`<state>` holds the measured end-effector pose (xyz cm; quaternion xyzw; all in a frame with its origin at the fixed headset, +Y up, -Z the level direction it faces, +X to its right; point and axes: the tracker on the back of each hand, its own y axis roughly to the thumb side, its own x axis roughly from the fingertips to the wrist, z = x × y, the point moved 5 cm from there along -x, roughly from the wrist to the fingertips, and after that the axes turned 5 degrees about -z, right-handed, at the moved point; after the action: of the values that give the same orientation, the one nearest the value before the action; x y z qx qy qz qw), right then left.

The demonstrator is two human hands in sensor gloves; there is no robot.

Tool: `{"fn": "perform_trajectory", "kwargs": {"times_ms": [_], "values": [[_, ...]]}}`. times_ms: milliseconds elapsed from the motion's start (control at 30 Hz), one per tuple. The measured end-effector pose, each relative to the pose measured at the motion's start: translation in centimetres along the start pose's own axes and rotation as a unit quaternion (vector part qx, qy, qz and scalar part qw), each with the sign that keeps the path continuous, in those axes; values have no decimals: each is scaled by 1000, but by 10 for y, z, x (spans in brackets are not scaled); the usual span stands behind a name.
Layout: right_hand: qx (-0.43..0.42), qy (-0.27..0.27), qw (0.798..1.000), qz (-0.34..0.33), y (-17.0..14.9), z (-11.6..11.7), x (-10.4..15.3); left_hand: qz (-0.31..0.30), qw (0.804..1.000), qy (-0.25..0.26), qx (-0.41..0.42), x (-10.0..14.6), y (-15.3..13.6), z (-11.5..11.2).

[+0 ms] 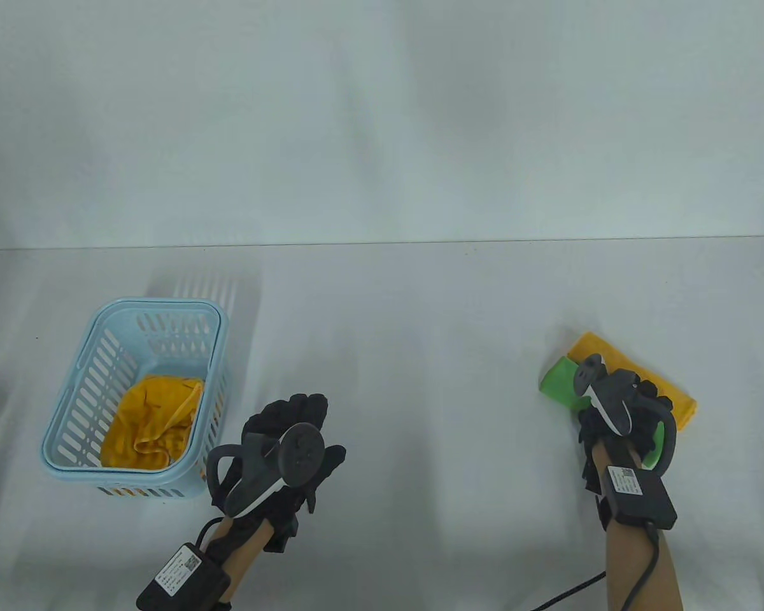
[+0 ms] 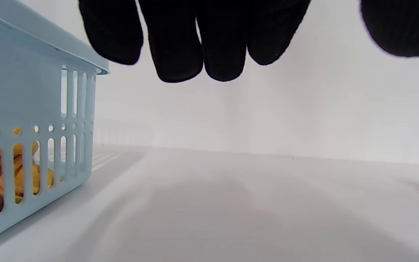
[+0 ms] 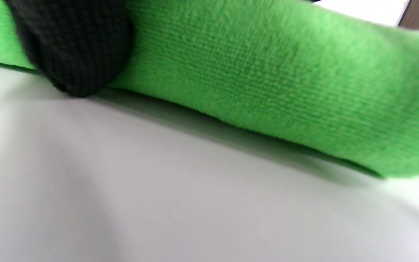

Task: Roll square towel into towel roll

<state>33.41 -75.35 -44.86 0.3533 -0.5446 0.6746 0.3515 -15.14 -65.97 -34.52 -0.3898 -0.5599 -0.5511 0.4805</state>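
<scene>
1. The green towel lies far right of the basket, against a yellow roll.
2. It is covered by the right hand; one fingertip rests on it, but whether it is gripped cannot be told.
3. The left hand hovers beside the basket, fingers relaxed, empty.
4. The step is judged to be fetching the towel; spreading it flat comes next.

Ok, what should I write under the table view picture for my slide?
Right hand on a green towel roll beside a yellow one; left hand open near the blue basket.

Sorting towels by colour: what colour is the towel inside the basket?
Yellow towel in the light blue basket; table view shows it best.
</scene>
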Motion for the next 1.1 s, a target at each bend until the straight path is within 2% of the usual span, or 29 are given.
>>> {"fn": "perform_trajectory", "kwargs": {"times_ms": [267,433,567,733,867,1100], "values": [[11,4,1000,-6,-1,-2,2,-1,1000,1,0,0,0,0],[3,2,1000,-16,-3,-16,8,1,1000,2,2,-1,-1,0],[-37,-19,999,-35,-1,-38,19,2,1000,2,3,-1,-2,0],[-72,-45,994,-68,8,-70,39,4,1000,3,5,-1,-3,1],[-105,-65,986,-115,26,-99,64,2,1000,5,5,0,-3,2],[-146,-83,965,-203,68,-128,112,0,1000,11,6,0,-2,3]]}}
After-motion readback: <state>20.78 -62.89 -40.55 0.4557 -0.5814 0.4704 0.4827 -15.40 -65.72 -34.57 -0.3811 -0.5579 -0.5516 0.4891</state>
